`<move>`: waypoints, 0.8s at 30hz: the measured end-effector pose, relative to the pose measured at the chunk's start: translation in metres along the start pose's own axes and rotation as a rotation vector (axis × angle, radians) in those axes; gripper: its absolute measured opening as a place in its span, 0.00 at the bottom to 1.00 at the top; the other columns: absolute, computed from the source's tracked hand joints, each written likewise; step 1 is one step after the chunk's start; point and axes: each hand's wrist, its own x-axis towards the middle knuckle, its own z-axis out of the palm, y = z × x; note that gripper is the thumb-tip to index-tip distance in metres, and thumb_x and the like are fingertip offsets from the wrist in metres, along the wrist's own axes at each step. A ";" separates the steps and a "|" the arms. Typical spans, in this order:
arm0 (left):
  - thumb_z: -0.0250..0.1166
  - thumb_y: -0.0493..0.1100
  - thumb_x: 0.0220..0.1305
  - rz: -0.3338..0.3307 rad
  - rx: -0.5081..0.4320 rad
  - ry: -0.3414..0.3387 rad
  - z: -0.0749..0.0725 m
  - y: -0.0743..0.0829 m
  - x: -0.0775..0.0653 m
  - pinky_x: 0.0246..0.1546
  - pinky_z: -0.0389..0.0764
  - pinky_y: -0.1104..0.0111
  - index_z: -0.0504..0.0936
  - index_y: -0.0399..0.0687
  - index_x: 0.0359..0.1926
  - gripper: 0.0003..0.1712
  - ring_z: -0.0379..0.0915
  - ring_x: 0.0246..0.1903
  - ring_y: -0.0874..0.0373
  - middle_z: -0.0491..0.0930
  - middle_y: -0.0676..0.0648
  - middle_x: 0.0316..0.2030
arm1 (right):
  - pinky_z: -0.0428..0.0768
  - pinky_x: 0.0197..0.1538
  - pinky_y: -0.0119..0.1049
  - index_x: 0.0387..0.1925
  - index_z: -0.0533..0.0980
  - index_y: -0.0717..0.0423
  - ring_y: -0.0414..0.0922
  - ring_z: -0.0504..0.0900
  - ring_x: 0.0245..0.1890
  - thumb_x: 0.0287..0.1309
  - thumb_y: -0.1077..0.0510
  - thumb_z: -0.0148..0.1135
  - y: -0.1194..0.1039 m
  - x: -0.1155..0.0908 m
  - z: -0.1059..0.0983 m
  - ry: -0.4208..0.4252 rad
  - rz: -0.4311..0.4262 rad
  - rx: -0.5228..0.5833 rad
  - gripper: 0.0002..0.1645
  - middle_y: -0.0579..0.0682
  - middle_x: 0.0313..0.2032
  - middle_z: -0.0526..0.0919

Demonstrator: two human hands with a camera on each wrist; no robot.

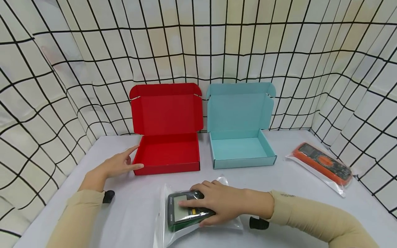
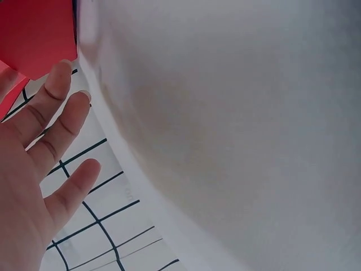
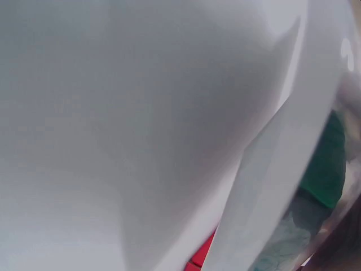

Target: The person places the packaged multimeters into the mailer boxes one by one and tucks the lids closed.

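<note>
A black-and-green multimeter (image 1: 181, 207) in a clear plastic bag (image 1: 165, 234) is at the near middle of the table. My right hand (image 1: 218, 203) grips it from above, fingers over the far side, thumb along the near side, one finger across the screen. The right wrist view shows the bag (image 3: 265, 180) and the green casing (image 3: 327, 164); the fingertips are hidden there. My left hand (image 1: 116, 164) is at the left side of an open red box (image 1: 167, 167), thumb by its front corner. In the left wrist view its fingers (image 2: 62, 121) are spread and hold nothing.
Right of the red box stands an open light-blue box (image 1: 245, 162), its lid raised. An orange multimeter (image 1: 324, 163) in a clear bag lies at the table's right. White cloth walls with a black grid (image 1: 211, 41) enclose the white table (image 1: 130, 213).
</note>
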 end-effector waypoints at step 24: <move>0.67 0.70 0.60 -0.049 -0.022 -0.016 0.003 0.002 -0.002 0.38 0.79 0.56 0.45 0.46 0.82 0.63 0.72 0.42 0.49 0.75 0.41 0.43 | 0.76 0.58 0.41 0.81 0.53 0.29 0.42 0.67 0.63 0.66 0.35 0.61 0.024 0.027 -0.047 0.088 0.031 0.062 0.47 0.50 0.69 0.67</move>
